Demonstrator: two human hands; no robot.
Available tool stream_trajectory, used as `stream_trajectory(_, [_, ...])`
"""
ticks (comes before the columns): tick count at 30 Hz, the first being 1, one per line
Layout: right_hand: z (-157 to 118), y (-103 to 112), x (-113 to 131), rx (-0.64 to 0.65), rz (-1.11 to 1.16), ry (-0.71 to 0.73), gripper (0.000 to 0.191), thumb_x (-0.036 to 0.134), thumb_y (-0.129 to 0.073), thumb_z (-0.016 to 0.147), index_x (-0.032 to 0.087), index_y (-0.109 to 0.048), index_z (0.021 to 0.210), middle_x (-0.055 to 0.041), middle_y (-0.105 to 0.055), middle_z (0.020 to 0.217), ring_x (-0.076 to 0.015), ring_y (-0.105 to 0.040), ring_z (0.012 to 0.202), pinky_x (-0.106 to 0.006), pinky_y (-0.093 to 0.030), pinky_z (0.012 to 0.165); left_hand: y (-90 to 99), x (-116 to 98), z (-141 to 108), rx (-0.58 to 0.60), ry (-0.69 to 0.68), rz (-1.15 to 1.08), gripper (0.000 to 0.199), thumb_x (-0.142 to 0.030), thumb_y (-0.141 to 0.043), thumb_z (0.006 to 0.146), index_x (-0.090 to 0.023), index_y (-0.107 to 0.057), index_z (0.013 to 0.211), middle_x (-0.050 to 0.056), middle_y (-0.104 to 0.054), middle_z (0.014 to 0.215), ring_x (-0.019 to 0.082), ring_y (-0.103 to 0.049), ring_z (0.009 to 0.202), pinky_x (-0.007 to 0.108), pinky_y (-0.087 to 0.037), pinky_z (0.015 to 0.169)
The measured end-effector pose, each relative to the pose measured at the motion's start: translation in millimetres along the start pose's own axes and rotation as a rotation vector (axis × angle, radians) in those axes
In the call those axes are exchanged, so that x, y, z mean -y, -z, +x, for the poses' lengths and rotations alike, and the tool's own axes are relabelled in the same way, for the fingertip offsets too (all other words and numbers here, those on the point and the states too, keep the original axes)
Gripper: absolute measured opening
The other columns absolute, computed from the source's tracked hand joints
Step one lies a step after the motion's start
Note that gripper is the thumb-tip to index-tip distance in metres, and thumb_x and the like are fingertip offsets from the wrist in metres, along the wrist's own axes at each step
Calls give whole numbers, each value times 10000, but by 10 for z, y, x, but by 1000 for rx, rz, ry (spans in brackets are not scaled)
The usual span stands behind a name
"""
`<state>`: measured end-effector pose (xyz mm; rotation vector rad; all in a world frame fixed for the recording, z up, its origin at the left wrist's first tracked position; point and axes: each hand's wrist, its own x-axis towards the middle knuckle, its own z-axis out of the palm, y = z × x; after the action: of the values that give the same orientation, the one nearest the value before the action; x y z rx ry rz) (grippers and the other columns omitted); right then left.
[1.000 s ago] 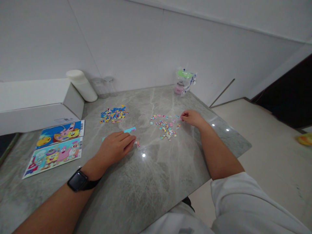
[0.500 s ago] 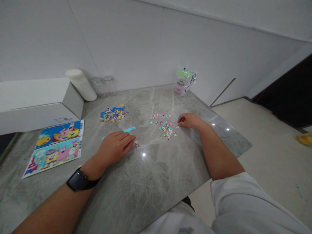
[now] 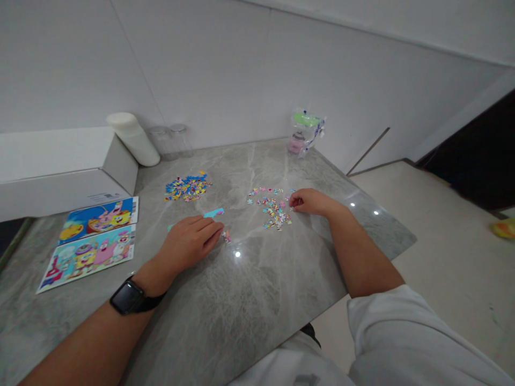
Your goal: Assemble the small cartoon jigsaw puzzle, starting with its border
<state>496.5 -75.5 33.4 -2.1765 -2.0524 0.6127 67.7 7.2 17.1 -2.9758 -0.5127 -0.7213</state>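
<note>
My left hand [image 3: 191, 240] lies flat over a joined strip of jigsaw puzzle, its fingers stretched out and close together. A light blue part of the strip [image 3: 214, 213] sticks out beyond the knuckles; the rest is under the hand. Just right of the fingertips is a small cluster of joined pieces [image 3: 227, 236]. At the right edge of a loose pile of pink, yellow and pale blue puzzle pieces [image 3: 277, 217], my right hand [image 3: 308, 201] is closed in a pinch. A small pale puzzle piece [image 3: 292, 209] shows at its fingertips, partly hidden.
A second pile of blue and yellow pieces [image 3: 187, 186] lies farther back. Two cartoon picture cards [image 3: 94, 252] are at the left, before a white box [image 3: 52, 182]. A white bottle [image 3: 134, 140], clear jars [image 3: 171, 143] and a plastic bag [image 3: 304, 134] stand along the wall.
My right hand has shifted slightly left, closer to the loose pile, with the pale piece still at its fingertips. My left hand stays in place.
</note>
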Motion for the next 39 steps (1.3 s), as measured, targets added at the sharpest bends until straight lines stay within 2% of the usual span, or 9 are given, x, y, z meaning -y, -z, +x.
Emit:
stream_trajectory(9, [-14, -7, 5, 34, -67, 17, 97, 169, -731, 811, 211, -782, 882, -44, -785, 916, -182, -680, 805, -273, -461, 716, -23, 18, -25, -18, 0, 29, 227, -296, -557, 1051, -221, -771, 1068, 82, -802, 987, 235, -722, 853, 378, -561, 791])
stream_trajectory(16, [3, -57, -29, 40, -21, 10, 189, 126, -713, 794, 225, -773, 943, -24, -785, 903, -175, -693, 792, -262, -468, 710, -26, 16, -18, -17, 20, 10, 228, -297, -558, 1052, -222, -773, 1058, 83, -803, 981, 232, -721, 851, 375, -555, 788])
stream_trajectory(23, [-16, -58, -6, 52, -12, 23, 149, 139, -718, 767, 222, -746, 888, -19, -779, 890, -173, -681, 776, -257, -461, 692, -4, -7, -6, -17, 32, -8, 244, -302, -548, 1054, -229, -781, 1052, 85, -796, 975, 225, -710, 840, 367, -548, 781])
stream_trajectory(28, [-61, -24, 64, 31, -41, -1, 179, 153, -724, 796, 218, -733, 962, -29, -777, 906, -181, -686, 805, -266, -471, 724, 4, 62, -19, -37, 57, 8, 261, -301, -537, 1057, -219, -785, 1062, 85, -791, 954, 223, -715, 851, 356, -540, 792])
stream_trajectory(31, [-47, 9, 182, -15, -23, 11, 107, 183, -691, 836, 222, -730, 928, -32, -769, 886, -182, -681, 803, -274, -481, 740, 92, 159, -17, -111, 168, -54, 278, -315, -531, 1051, -203, -785, 1048, 88, -802, 988, 221, -722, 887, 345, -536, 820])
stream_trajectory(33, [-12, 26, 327, -114, 30, 48, 75, 229, -664, 865, 222, -724, 909, -35, -757, 875, -181, -669, 798, -281, -487, 749, 203, 228, -7, -185, 302, -129, 287, -341, -540, 1040, -194, -785, 1046, 82, -809, 1011, 207, -711, 858, 333, -527, 810])
stream_trajectory(36, [64, 39, 651, -233, 159, 140, 116, 304, -651, 874, 220, -719, 918, -34, -739, 859, -179, -648, 785, -287, -489, 742, 401, 318, 9, -296, 533, -263, 306, -404, -570, 1007, -190, -789, 1019, 50, -796, 909, 169, -644, 717, 300, -488, 706])
stream_trajectory(39, [150, 48, 1068, -226, 280, 242, 162, 365, -665, 858, 221, -718, 908, -29, -725, 834, -173, -630, 760, -286, -482, 712, 573, 396, 16, -428, 677, -429, 326, -452, -598, 973, -180, -778, 973, 34, -764, 825, 159, -625, 701, 278, -466, 665])
